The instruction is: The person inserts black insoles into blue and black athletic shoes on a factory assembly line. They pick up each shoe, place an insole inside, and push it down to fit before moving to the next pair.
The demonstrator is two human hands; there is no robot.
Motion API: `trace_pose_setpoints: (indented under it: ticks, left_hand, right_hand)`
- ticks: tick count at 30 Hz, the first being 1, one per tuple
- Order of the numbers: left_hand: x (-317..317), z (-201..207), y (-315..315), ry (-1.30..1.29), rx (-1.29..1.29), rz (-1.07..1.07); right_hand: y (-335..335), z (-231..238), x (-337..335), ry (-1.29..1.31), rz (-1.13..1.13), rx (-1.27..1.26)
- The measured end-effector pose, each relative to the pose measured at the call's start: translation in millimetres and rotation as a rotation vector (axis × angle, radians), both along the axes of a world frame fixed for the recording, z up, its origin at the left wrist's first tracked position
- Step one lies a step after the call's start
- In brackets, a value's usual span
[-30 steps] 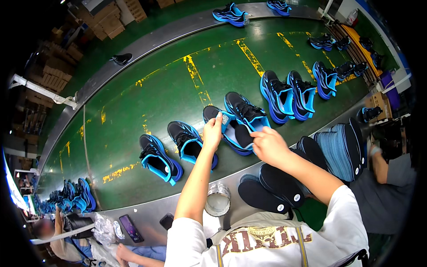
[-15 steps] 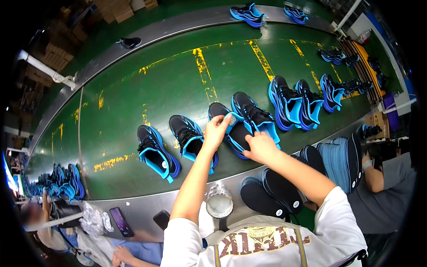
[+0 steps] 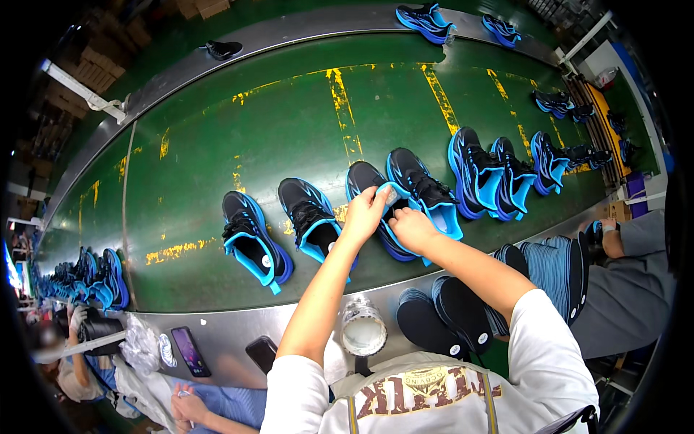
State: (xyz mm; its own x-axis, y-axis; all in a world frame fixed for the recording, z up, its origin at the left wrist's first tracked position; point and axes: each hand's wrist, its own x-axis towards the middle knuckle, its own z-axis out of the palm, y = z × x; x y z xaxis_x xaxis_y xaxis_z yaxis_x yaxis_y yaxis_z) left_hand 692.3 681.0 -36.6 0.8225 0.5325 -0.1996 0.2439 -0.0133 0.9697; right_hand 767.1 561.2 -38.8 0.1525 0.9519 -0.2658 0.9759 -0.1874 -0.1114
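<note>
A black and blue sneaker [image 3: 363,178] stands on the green conveyor belt in front of me, its opening toward me. My left hand [image 3: 366,213] pinches the sneaker's light blue tongue [image 3: 394,192] and holds it up. Fingers curled, my right hand [image 3: 412,230] is at the shoe's opening with a black insole that has mostly gone inside; the shoe and the hand hide most of it. Touching on the right is the pair's other sneaker [image 3: 416,177]. To the left stand two more sneakers, one [image 3: 307,210] partly behind my left forearm and one [image 3: 251,235] showing an insole inside.
Stacks of black insoles [image 3: 423,322] lie on the metal edge nearest me, beside a cup of whitish liquid [image 3: 363,329]. Two phones [image 3: 190,352] rest farther left. More sneakers [image 3: 473,170] line the belt to the right. Co-workers sit on both sides.
My right hand has pushed the insole deeper into the sneaker and moved in toward the opening. My left hand still holds the tongue. The view has shifted slightly.
</note>
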Motion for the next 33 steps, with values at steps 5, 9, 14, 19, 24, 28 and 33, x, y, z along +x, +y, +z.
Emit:
trace_pose_setpoints:
  ticks: [5,9,14,19,24,28,33]
  left_hand:
    - [0.2,-10.7,1.4,0.021,0.131,0.064]
    - [0.7,-10.4,4.3,0.073,0.090,-0.002]
    - [3.6,-0.7,5.1,0.058,0.137,0.112]
    - [6.9,-5.8,3.8,-0.144,1.065,0.088]
    - [7.4,10.5,-0.9,-0.026,1.101,-0.185]
    - [9.9,7.8,-3.5,0.046,1.105,-0.240]
    - [-11.3,4.2,-7.5,0.061,1.244,-0.207]
  right_hand:
    - [7.7,5.1,-2.1,-0.151,0.136,-0.225]
    - [14.2,4.3,2.4,-0.215,0.247,-0.509]
    - [45.2,5.7,9.7,-0.106,0.366,-0.793]
    - [23.2,12.0,9.3,-0.081,0.379,-0.573]
    - [5.3,52.4,2.9,0.263,0.151,-0.737]
    - [-22.1,30.3,-0.1,0.219,0.132,-0.347]
    - [-82.4,31.0,-29.8,0.305,-0.235,0.517]
